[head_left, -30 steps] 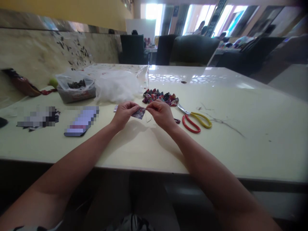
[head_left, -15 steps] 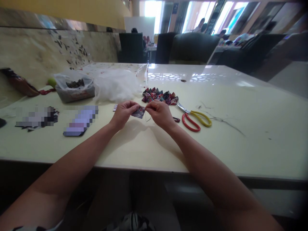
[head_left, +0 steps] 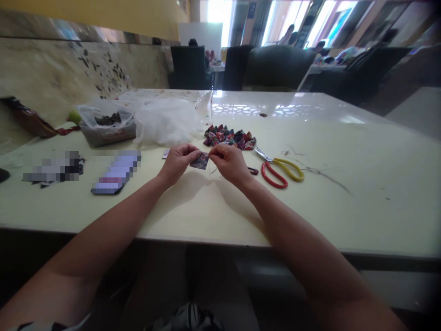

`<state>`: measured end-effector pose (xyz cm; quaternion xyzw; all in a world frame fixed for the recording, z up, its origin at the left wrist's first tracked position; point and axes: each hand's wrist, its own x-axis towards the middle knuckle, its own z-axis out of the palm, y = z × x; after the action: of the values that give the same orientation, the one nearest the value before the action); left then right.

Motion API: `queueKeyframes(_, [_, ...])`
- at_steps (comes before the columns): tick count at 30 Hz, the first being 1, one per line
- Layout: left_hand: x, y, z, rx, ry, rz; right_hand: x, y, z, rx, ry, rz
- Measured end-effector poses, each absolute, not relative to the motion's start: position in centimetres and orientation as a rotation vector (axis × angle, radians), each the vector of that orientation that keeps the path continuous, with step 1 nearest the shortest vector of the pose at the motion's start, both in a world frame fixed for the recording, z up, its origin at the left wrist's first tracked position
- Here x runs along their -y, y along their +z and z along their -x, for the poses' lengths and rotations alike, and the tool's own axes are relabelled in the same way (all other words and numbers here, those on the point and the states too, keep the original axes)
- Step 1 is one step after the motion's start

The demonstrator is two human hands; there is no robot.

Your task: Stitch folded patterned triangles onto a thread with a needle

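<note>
Both hands raised over table (head_left: 213, 207), left hand (head_left: 177, 162) and right hand (head_left: 229, 163) pinching fabric scrap (head_left: 200, 161), forearms converging

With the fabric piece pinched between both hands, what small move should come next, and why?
Probably draw the right hand away to pull the thread through: the left hand pinches the fabric piece, and slack thread hangs below it.

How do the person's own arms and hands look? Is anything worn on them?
Both forearms are bare up to the frame's bottom edge, with no sleeves visible. The left hand and right hand wear no gloves. No watch or bracelet shows at the wrists; rings are too small to tell.
</note>
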<state>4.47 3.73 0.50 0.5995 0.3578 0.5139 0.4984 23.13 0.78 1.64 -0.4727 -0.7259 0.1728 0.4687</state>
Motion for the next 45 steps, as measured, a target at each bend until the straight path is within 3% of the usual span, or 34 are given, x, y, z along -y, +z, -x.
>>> queueKeyframes(45, [-3.78, 0.64, -4.42, -0.842, 1.17, -1.366, -0.97, 1.32, -23.02, 1.761, 0.413, 1.11])
